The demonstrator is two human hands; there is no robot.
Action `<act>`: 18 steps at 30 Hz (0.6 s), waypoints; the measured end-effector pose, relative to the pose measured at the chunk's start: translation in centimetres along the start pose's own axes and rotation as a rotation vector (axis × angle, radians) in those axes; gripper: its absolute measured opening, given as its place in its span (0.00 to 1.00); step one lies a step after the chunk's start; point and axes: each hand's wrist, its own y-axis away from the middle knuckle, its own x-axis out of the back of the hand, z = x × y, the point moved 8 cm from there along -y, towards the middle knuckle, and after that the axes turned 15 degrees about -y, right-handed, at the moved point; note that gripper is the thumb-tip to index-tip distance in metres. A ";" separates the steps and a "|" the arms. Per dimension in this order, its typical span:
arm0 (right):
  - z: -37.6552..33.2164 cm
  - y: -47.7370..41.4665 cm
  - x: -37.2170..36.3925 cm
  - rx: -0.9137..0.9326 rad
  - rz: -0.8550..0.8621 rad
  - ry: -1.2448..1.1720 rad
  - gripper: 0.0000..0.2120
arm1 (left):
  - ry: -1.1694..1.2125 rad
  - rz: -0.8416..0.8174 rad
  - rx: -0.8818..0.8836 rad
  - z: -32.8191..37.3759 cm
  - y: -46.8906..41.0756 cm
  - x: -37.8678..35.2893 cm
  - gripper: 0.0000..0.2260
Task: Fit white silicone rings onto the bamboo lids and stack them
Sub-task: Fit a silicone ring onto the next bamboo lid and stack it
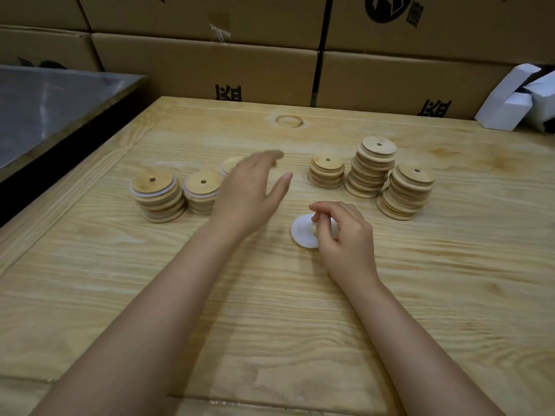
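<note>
The right hand (342, 232) is curled, with thumb and fingertips pinched together on a white ring (301, 232). The ring rests on the wooden table (270, 310). It sticks out to the left from under the fingertips, its right part hidden by the hand. A small tan patch shows at the pinch, and I cannot tell whether that is a lid under the fingers.

The left hand (252, 190) is just to the left and farther away. Its fingers are straight and spread, blurred, and hold nothing. It hangs in front of a half-hidden stack (231, 163) of bamboo lids.

Further left stand a middle stack (201, 190) and an outer stack (157, 193), touching each other. White rims show under their top lids.

Beyond the right hand are three stacks of plain lids with no white showing:
- a low stack (327, 172)
- a tall stack (372, 166)
- a leaning stack (407, 192), nearest the right hand

Each top lid has a small hole in its middle.

Cardboard boxes (207, 64) stand stacked along the far edge of the table. Some white cartons (516, 100) lie at the right corner, and a grey metal surface (54, 106) is off to the left.
</note>
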 end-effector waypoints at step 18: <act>6.0 -0.2 7.9 -0.393 0.443 0.433 0.32 | 0.250 -0.207 0.449 -2.7 5.0 -4.6 0.06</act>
